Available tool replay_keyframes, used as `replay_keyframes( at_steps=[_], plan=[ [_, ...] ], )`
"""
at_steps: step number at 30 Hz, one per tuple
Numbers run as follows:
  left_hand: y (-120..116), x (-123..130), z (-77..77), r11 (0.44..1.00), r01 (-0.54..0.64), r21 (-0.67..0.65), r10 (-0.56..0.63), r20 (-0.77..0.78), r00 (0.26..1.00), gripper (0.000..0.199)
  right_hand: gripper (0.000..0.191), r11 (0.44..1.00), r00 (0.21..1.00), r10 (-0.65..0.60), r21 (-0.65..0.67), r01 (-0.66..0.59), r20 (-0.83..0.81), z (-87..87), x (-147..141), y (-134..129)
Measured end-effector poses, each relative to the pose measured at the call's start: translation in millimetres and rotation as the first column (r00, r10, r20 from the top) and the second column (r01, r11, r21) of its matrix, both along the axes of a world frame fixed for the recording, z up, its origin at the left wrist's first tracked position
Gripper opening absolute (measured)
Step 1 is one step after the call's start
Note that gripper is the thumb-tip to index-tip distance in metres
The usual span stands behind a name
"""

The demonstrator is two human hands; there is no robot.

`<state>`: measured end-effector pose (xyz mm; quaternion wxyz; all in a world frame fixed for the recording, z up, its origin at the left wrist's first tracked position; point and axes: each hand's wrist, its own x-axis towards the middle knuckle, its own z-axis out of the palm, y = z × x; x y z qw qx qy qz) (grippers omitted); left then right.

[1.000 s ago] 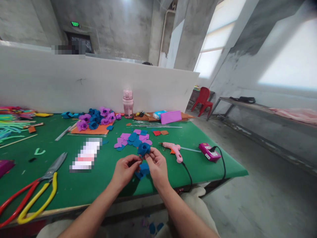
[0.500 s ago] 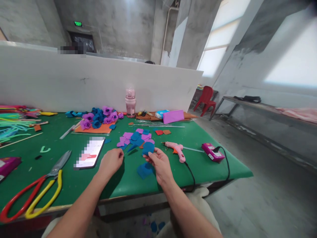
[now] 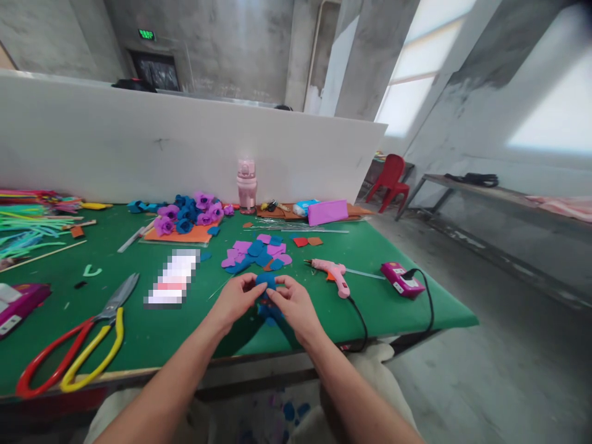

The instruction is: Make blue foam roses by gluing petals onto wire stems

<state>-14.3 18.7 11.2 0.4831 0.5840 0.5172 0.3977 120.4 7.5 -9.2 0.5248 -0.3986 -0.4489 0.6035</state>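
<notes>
Person's L hand (image 3: 238, 299) + R hand (image 3: 296, 303) pinch blue piece (image 3: 265, 280) left of glue gun (image 3: 329, 267), prob. shaping; next calls for even fingertip pressure.

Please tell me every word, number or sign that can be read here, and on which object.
Probably "EXIT": green sign; its upper line is too small to read.
Labels on the left purple box and right purple box: too blurred.
Pixelated white patch: unreadable.
Held blue piece: none visible.
</notes>
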Motion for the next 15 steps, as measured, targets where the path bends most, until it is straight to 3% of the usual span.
replay_keyframes(
  at_steps=[5, 11, 13, 15],
  plan=[
    [-1.2, 5.2, -7.9, 0.996, -0.08, -0.027, 0.082, 0.104, 0.991, 0.025, 0.026, 1.0, 0.998, 0.018, -0.01, -0.018, 0.054, -1.8, 0.5, 0.1],
    [-1.6, 1.8, -5.8, 0.989, -0.113, -0.093, 0.132, 0.226, 0.965, 0.028, 0.026, 0.999, 0.998, 0.042, -0.006, -0.042, 0.056, -6.5, 3.1, 3.8],
    [-1.3, 0.4, -5.7, 0.984, -0.124, -0.124, 0.155, 0.284, 0.946, 0.03, 0.023, 0.999, 0.991, -0.011, 0.053, 0.004, 0.133, -3.7, 5.2, 3.5],
    [-0.8, -0.7, -6.2, 0.979, -0.154, -0.135, 0.19, 0.314, 0.93, 0.032, 0.015, 0.97, 0.944, -0.176, 0.211, 0.119, 0.277, 1.7, 7.7, 1.4]
  ],
)
